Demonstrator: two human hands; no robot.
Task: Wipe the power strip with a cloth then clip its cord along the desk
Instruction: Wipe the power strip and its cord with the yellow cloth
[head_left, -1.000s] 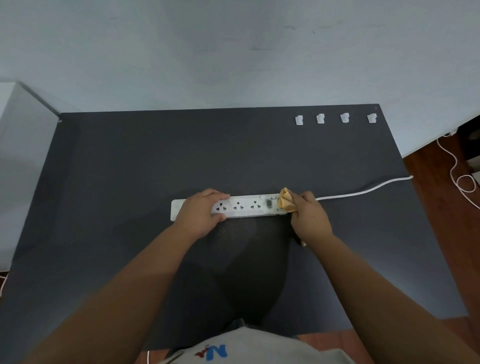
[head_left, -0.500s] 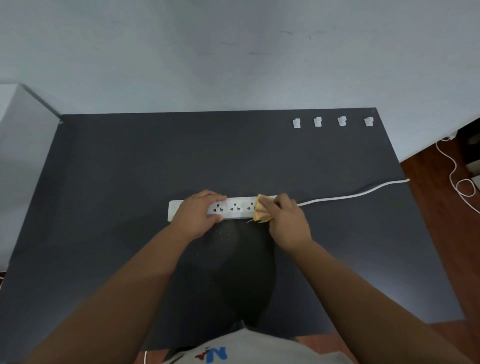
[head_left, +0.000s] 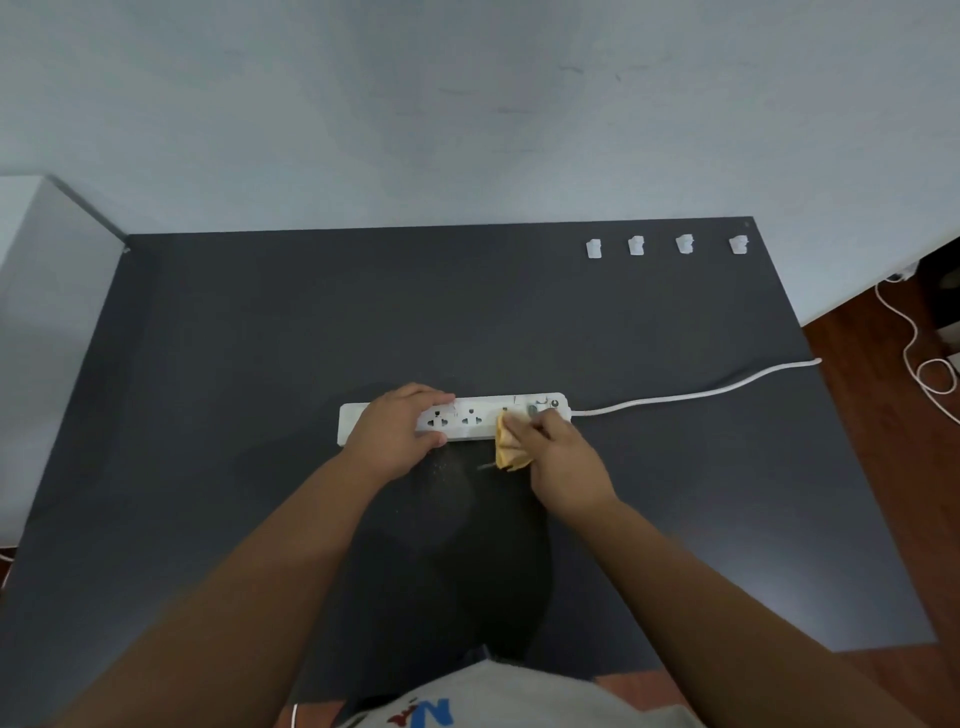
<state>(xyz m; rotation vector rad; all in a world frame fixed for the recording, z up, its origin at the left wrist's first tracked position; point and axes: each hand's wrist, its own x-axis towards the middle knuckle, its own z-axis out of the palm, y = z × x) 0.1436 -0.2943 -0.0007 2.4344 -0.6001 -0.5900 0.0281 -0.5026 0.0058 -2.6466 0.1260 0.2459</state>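
Observation:
A white power strip (head_left: 470, 417) lies across the middle of the dark desk (head_left: 260, 364). My left hand (head_left: 397, 431) presses down on its left part, fingers over the top. Bunched in my right hand (head_left: 558, 462) is a yellow cloth (head_left: 506, 447), which rests against the strip's front edge near the right end. The white cord (head_left: 691, 396) runs from the strip's right end to the desk's right edge. Several white cord clips (head_left: 636, 245) sit in a row at the desk's far right.
A pale wall rises behind the desk. A white cabinet (head_left: 47, 312) stands at the left. On the wooden floor (head_left: 893, 467) to the right the cord loops (head_left: 930, 371). Small crumbs of dust lie on the desk in front of the strip.
My right hand slid the cloth leftward along the strip from its right end, then came back a little to the right and toward the front edge. My left hand has stayed on the strip.

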